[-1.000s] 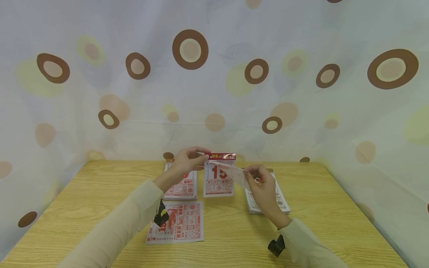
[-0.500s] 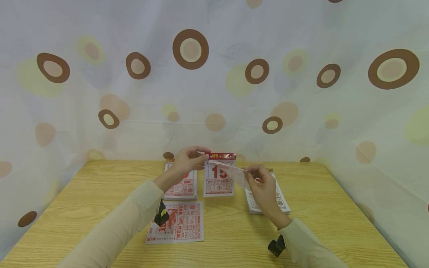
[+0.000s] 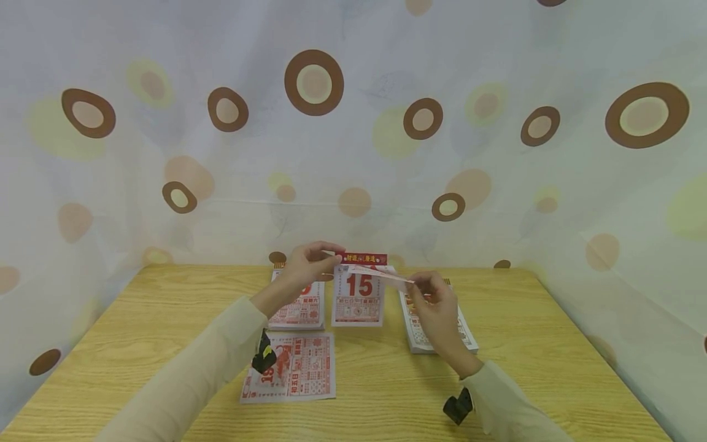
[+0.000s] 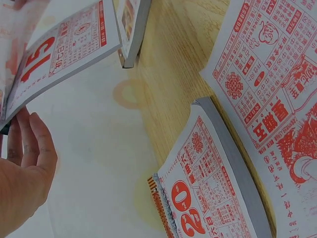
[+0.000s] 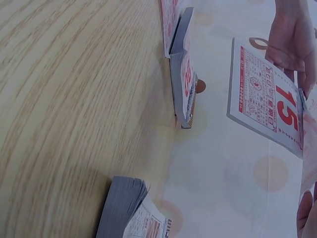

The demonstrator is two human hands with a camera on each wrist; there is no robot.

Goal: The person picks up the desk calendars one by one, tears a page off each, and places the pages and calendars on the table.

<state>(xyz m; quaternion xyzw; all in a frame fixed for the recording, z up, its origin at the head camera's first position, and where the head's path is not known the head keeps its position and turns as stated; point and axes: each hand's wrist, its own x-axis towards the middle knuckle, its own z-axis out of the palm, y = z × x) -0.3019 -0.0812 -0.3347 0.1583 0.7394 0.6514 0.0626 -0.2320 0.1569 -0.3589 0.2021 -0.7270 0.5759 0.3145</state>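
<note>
My left hand (image 3: 306,264) holds a tear-off calendar (image 3: 358,310) upright above the table, gripping the left end of its red header strip (image 3: 361,258). A big red 15 shows on its front page. My right hand (image 3: 439,310) pinches the free corner of a thin top page (image 3: 381,273), pulled out to the right across the calendar just below the header. In the left wrist view the fingers of my left hand (image 4: 32,158) lie behind the calendar pad (image 4: 74,44). The right wrist view catches only part of my right hand (image 5: 307,215) at its edge.
On the wooden table (image 3: 381,393) lie a calendar pad (image 3: 298,313) at left and another pad (image 3: 464,334) partly under my right hand. A loose printed calendar page (image 3: 309,368) lies in front of the left pad. A dotted curtain (image 3: 353,159) hangs behind the table.
The pinched page has swung up to a narrow, almost edge-on strip, uncovering more of the 15. The calendar has shifted slightly left and now faces more squarely. Both hands keep their grips.
</note>
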